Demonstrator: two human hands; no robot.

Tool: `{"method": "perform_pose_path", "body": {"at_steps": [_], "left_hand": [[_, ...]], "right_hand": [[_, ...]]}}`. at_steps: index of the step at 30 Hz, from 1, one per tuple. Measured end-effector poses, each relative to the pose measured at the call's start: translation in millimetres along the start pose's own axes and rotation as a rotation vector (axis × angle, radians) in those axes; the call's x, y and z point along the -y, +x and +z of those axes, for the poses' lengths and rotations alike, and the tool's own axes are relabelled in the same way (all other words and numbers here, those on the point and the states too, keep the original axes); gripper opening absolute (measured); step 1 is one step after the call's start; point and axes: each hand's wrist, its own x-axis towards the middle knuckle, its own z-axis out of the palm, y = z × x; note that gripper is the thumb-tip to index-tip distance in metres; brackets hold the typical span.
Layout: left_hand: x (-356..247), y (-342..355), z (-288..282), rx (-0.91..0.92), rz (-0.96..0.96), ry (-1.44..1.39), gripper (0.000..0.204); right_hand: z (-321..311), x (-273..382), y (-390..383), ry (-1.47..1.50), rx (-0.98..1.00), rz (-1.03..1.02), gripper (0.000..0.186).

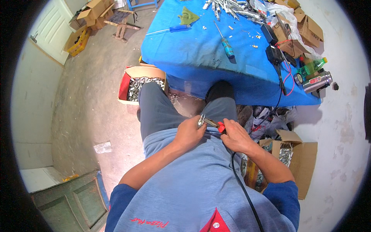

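In my lap, over dark trousers and a light blue garment, my left hand (190,130) is closed on a small silvery metal piece (201,120). My right hand (235,136) grips a tool with a red handle (221,127), whose metal end meets the piece at my left hand; the tool's exact kind is hard to make out. A black cord (243,185) runs from near my right hand down over my front. Beyond my knees, a blue-handled screwdriver (178,28) and a teal-handled one (227,48) lie on a blue-covered table (193,58).
Metal parts (222,7), adapters (274,53), a green bottle (311,66) and steel flask (317,82) are on the table. A box of metal pieces (131,87) sits by my left knee, cartons (303,166) at my right, a stool (120,29) at back left, a wall (342,135) far right.
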Motion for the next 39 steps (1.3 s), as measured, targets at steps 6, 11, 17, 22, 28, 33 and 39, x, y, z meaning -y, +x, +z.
{"method": "perform_pose_path", "body": {"at_steps": [6, 11, 17, 22, 28, 33, 39], "left_hand": [[-1.5, 0.4, 1.0, -0.008, 0.048, 0.055, 0.026], [2.3, -0.2, 2.9, -0.03, 0.055, 0.044, 0.025], [-1.3, 1.1, 0.9, -0.008, 0.035, -0.011, 0.024], [1.9, 2.8, 0.1, 0.041, 0.031, -0.161, 0.019], [-3.3, -2.4, -2.2, 0.066, 0.125, -0.228, 0.016], [-14.2, -2.5, -4.5, 0.076, -0.007, -0.418, 0.028], [1.6, 2.2, -0.3, -0.003, 0.03, -0.363, 0.033]], "right_hand": [[-0.4, 5.3, 0.2, -0.023, -0.035, 0.008, 0.035], [-0.4, 8.4, -1.4, -0.125, -0.082, -0.012, 0.03], [-6.2, 16.7, -3.0, -0.106, 0.019, 0.025, 0.028], [-15.2, 18.1, -5.1, 0.123, 0.112, 0.031, 0.03], [-23.2, 4.6, -1.3, 0.587, 0.477, 0.025, 0.021], [-39.0, 19.5, -10.9, 0.998, 0.745, 0.033, 0.024], [-15.3, -3.8, -1.8, 0.293, 0.044, -0.023, 0.036]]}}
